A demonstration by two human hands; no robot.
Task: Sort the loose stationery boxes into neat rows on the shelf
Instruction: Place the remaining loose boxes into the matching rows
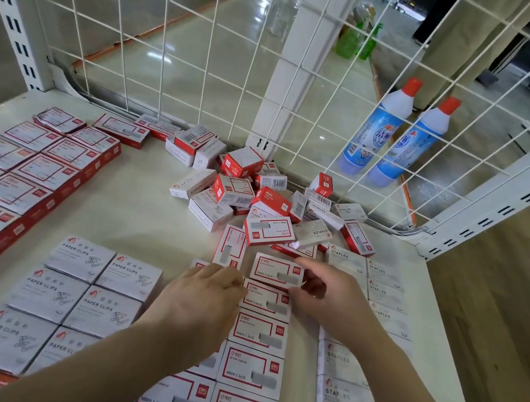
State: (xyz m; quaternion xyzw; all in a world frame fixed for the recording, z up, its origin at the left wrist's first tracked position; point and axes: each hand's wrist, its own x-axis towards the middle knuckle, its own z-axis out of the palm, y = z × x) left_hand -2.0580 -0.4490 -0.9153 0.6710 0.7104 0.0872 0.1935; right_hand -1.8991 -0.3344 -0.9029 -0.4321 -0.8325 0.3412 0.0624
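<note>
Two hands work here: our right hand (328, 295) pinches a small staple box (276, 270); our left hand (209, 291) rests beside it, fingers curled. It looks light and stiff, so we hold its short ends.

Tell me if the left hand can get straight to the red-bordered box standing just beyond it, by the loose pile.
Probably yes. The left hand lies just short of that red-bordered box, with nothing between them. The right hand is off to the side, pinching another box.
</note>
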